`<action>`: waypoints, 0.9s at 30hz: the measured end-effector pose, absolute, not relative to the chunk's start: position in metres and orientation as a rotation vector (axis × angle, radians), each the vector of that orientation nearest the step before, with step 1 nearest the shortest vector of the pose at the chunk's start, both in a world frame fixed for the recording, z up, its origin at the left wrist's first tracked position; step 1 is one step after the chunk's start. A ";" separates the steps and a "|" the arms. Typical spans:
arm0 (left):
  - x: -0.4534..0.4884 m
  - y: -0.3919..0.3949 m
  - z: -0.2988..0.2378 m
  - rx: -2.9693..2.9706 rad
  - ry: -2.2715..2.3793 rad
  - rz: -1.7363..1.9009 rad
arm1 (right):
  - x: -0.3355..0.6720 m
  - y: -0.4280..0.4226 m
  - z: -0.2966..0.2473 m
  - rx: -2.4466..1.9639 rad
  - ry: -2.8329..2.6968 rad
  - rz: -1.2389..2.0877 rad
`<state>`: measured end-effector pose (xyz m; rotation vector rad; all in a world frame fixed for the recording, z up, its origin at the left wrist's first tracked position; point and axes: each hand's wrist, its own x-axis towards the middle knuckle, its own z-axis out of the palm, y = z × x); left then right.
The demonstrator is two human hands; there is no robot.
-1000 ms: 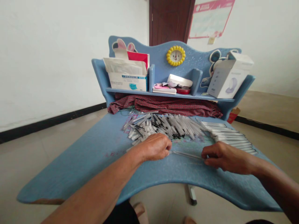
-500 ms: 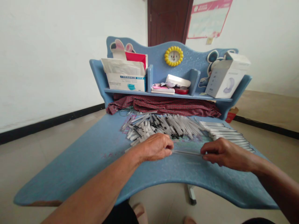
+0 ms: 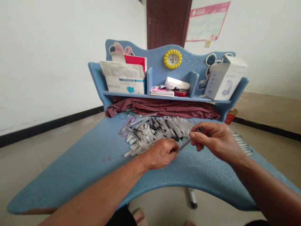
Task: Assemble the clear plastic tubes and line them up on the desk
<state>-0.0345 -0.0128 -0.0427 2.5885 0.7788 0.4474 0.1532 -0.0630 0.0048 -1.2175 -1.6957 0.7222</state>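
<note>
A slim, clear-bodied pen [image 3: 185, 145] slants up to the right between my two hands. My left hand [image 3: 163, 153] is closed on its lower end, just above the desk. My right hand [image 3: 210, 136] pinches the upper end between thumb and fingers; a dark tip shows there. Behind my left hand lies a loose pile of clear pen barrels [image 3: 168, 127], with white and black caps [image 3: 141, 139] at its left side. A neat row of pens [image 3: 243, 144] lies to the right, partly hidden by my right hand.
The blue desk [image 3: 70, 169] has a curved front edge. A checked cloth [image 3: 160, 108] lies bunched under the shelf. On the shelf stand a mask box [image 3: 124, 85], a stack of papers [image 3: 162, 92], a red tin [image 3: 181, 93] and a white carton [image 3: 224, 81].
My right hand has risen and moved left toward my left hand. The pen has gone from lying nearly level to tilting upward. My left hand has barely moved.
</note>
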 end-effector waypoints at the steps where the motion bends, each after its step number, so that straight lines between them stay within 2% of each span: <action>1: -0.034 -0.013 -0.044 2.591 0.779 0.434 | 0.149 -0.061 0.003 -1.208 -1.750 0.682; 12: -0.035 -0.012 -0.046 2.506 0.865 0.376 | 0.121 -0.051 0.002 -1.230 -2.101 0.251; 27: -0.034 -0.011 -0.050 2.514 0.834 0.399 | 0.131 -0.051 -0.012 -1.243 -1.987 0.325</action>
